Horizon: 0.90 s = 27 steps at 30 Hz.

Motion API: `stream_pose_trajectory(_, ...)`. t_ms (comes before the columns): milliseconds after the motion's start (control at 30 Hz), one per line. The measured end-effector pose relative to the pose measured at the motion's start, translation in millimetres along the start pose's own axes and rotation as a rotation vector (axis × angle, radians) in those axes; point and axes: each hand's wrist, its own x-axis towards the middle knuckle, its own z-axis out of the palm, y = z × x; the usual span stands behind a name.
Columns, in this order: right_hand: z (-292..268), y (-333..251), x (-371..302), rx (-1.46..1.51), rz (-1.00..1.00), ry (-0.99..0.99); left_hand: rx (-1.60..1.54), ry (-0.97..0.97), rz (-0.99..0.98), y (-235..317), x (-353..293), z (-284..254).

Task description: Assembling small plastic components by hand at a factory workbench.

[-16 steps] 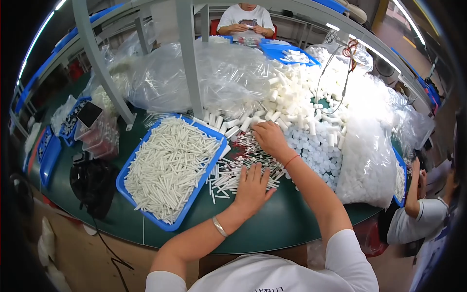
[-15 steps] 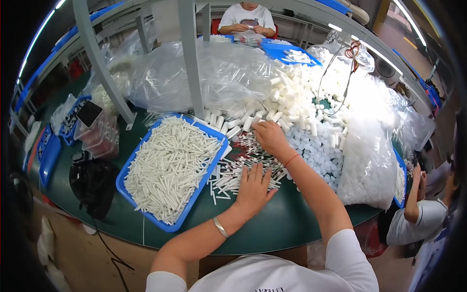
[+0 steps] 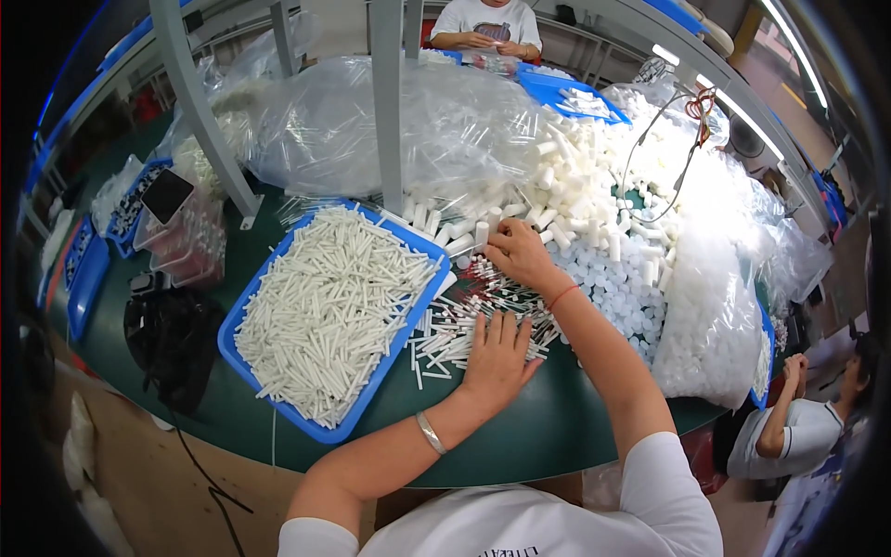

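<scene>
My left hand (image 3: 499, 362) lies flat, fingers stretched out, over a loose pile of thin white sticks (image 3: 444, 342). Beyond it, my right hand (image 3: 525, 256) has its fingers curled together beside short white cylinders (image 3: 459, 245). What its fingertips hold is hidden. Just below that hand, thin sticks with red parts and white ends (image 3: 483, 286) lie heaped on the green table (image 3: 445, 446). A blue tray (image 3: 345, 429) to the left is filled with short white rods (image 3: 325, 316).
Translucent pale caps (image 3: 617, 297) and a stuffed clear bag (image 3: 710, 334) lie to the right. Large plastic bags (image 3: 408, 125) and grey posts (image 3: 387, 111) stand at the back. A black bundle (image 3: 172, 343) sits at left. Two other people (image 3: 487, 26) work nearby.
My right hand has drawn its fingers closer together near the white cylinders. My left hand stays on the sticks. The whole view has shifted slightly.
</scene>
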Motion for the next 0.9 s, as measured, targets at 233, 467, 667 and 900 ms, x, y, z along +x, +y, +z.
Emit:
stream_pose_trajectory(233,-15.7,-23.0,-32.3,0.058,-0.043,0.038,0.048,-0.057,0.000,7.3,-9.0,-10.2)
stream_pose_trajectory(467,-32.1,-42.6,-62.4,0.029,-0.058,0.032,0.088,-0.055,0.060,30.3,-26.4,-13.6)
stream_pose_trajectory(667,-39.2,-60.9,-78.6,0.058,0.020,-0.034,0.091,-0.043,0.069,32.8,-38.4,-18.9)
stream_pose_trajectory(900,-47.6,-69.8,-74.6,0.076,-0.053,0.167,0.074,-0.046,0.070,35.0,-46.1,-24.4)
